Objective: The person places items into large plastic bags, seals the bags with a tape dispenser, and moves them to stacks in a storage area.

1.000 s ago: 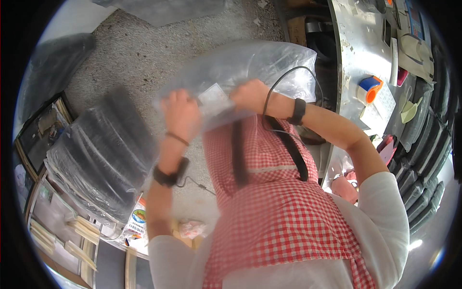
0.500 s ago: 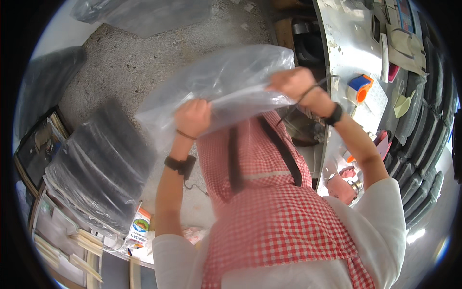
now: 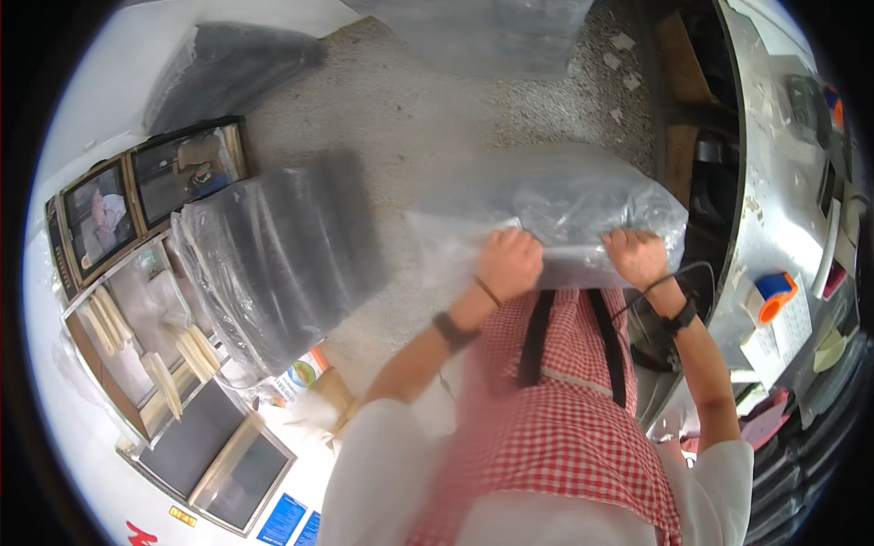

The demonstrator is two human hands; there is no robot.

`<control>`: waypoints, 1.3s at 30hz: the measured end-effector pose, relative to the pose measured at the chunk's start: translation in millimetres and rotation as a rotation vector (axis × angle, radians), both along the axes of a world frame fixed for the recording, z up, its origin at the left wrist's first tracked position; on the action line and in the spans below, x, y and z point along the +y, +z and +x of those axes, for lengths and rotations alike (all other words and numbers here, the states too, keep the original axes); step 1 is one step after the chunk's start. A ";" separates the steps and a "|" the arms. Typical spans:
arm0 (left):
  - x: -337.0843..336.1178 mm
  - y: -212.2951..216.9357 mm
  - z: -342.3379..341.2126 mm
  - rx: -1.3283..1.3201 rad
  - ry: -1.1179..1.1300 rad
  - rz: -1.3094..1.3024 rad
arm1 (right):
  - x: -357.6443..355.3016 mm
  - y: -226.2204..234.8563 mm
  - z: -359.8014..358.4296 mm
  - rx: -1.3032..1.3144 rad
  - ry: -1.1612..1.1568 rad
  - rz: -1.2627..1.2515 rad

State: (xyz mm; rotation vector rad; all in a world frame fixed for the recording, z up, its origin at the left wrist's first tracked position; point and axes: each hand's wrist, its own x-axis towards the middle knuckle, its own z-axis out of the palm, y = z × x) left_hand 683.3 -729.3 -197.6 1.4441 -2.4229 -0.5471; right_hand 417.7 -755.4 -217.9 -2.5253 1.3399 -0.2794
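Translucent bulging plastic bag | left hand, right hand: clenched on near edge | blue-orange tape dispenser: right of bag

a: what does the sheet plastic look like?

b: the plastic bag is see-through, greyish and wide, with shiny creases toward its three o'clock end.

a: and its pose?

b: it sits toward two o'clock from the view's middle, its long side running roughly nine to three, its six o'clock edge gripped in two places. its nine o'clock end looks blurred.
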 end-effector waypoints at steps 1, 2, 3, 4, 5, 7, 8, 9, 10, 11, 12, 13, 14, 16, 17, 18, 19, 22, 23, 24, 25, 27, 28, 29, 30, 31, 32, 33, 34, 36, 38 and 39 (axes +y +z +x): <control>1.9 4.1 -15.1 -0.128 0.025 -0.007 | -0.9 3.7 2.2 0.029 0.007 0.021; 1.6 5.1 -33.3 -0.128 0.026 -0.011 | -2.6 8.3 2.4 0.063 0.023 0.051; 2.2 6.6 -54.5 -0.096 -0.007 -0.013 | -2.9 8.9 2.4 0.071 0.018 0.049; -0.3 7.8 -71.3 -0.064 -0.050 -0.016 | -1.7 5.4 6.6 -0.001 0.028 0.092; -1.2 -0.4 -86.6 -0.045 -0.069 -0.035 | 1.8 3.1 6.3 -0.059 0.014 0.131; -10.6 -23.8 -87.7 0.088 -0.188 0.009 | 10.6 -9.7 -2.9 -0.044 -0.036 0.237; -4.2 -43.4 -82.5 0.091 -0.204 -0.018 | 20.3 -26.0 -11.1 -0.004 0.049 0.239; -10.5 -28.4 -88.7 -0.016 -0.163 -0.036 | 9.3 -10.8 -14.1 -0.080 0.102 0.268; -23.6 -15.9 -100.3 0.115 -0.164 -0.072 | 14.6 -33.7 -14.7 -0.166 -0.006 0.044; -22.8 -29.9 -94.6 0.024 -0.212 -0.141 | -3.6 -2.9 -18.4 -0.139 -0.098 -0.079; -24.7 -29.5 -99.1 -0.013 -0.202 -0.084 | -10.7 17.5 -48.2 -0.070 -0.174 -0.082; -24.7 -39.0 -100.3 -0.013 -0.182 -0.067 | -17.6 36.5 -79.9 -0.083 -0.303 -0.189; -27.3 -39.4 -104.4 0.023 -0.165 -0.059 | -20.2 53.2 -114.9 -0.103 -0.417 -0.302; -28.8 -41.3 -106.8 0.054 -0.167 -0.049 | -10.1 81.2 -194.0 0.388 -0.991 0.396; -29.4 -40.6 -106.5 0.042 -0.159 -0.040 | 28.2 66.5 -229.5 -0.270 -1.417 -0.150; -30.3 -39.0 -112.4 0.031 -0.157 -0.034 | 68.2 32.7 -290.3 -0.144 -1.396 -0.447; -31.2 -34.7 -121.7 0.032 -0.173 -0.039 | 92.1 17.6 -329.5 0.033 -1.473 -0.492; -35.7 -25.0 -132.1 0.009 -0.144 0.001 | 123.9 -33.9 -379.9 0.262 -1.598 -0.401; -36.3 -23.6 -131.3 -0.016 -0.124 0.027 | 124.6 -49.1 -390.3 0.313 -1.632 -0.265; -36.3 -20.6 -124.6 -0.048 -0.106 0.056 | 128.6 -60.0 -398.4 0.297 -1.625 -0.253; -39.1 -22.4 -122.8 -0.062 -0.094 0.057 | 135.8 -66.3 -409.5 0.195 -1.710 -0.112; -41.2 -31.0 -118.9 -0.019 -0.118 0.039 | 138.3 -59.8 -415.1 0.033 -1.777 0.108; -40.1 -34.0 -118.0 -0.018 -0.118 0.023 | 144.7 -43.1 -414.1 -0.020 -1.785 0.181; -41.8 -34.9 -118.0 -0.020 -0.121 0.014 | 171.8 -39.0 -418.1 -0.335 -1.694 0.043; -40.3 -32.8 -114.1 -0.011 -0.107 0.028 | 169.8 -16.0 -397.9 -0.775 -1.629 0.124; -35.3 -36.9 -107.7 -0.063 -0.073 0.007 | 172.2 12.0 -372.0 -0.893 -1.666 0.094; -30.9 -35.9 -107.3 -0.044 -0.071 0.010 | 166.8 49.0 -344.8 -1.070 -1.606 0.149; -27.1 -34.5 -108.2 -0.016 -0.072 0.007 | 160.5 85.5 -318.3 -1.243 -1.546 0.213; -22.7 -30.9 -110.1 -0.014 -0.063 -0.003 | 153.4 108.9 -293.6 -1.664 -1.612 0.315; -12.9 -26.3 -115.6 0.001 -0.033 -0.018 | 145.4 127.7 -259.1 -1.948 -1.057 0.571; -0.1 -20.6 -114.4 0.070 -0.040 -0.022 | 110.2 140.6 -202.8 -1.811 -1.237 0.694; 6.7 -18.6 -113.5 0.080 -0.015 -0.025 | 88.2 149.5 -170.3 -1.647 -1.275 0.781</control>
